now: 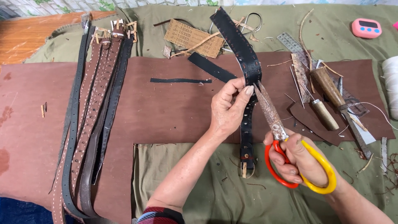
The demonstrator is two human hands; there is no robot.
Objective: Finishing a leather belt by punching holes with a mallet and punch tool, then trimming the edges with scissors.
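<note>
Leatherwork bench, cutting stage. Left hand [227, 108]: fingers pinched together on a black belt [244, 58], gripping it at the bend where the stitched upper length rises toward the far edge and the lower length hangs down to its buckle end near the bench edge. Right hand [302, 159]: fingers threaded through and closed around the red and yellow loops of a pair of scissors [274, 124]; rusted blades point up and away, tips meeting the belt just beside the left fingertips, and whether the blades have any gap cannot be told. Step in hand, by judgement: trimming or snipping at the belt's edge at the pinched spot. Next move, by judgement, calls for a steady pinch that keeps the strap taut and the left fingertips clear of the blade tips. Surroundings: brown leather sheet [166, 108] over an olive cloth [207, 186]; row of finished belts [91, 124] laid side by side at left, brown and dark; thin black strip [180, 80] and wider black offcut [211, 67] on the sheet; two wooden-handled tools [325, 97] and a metal ruler [292, 43] at right; pink timer [366, 28] far right; white thread spool [391, 83] at the edge.
</note>
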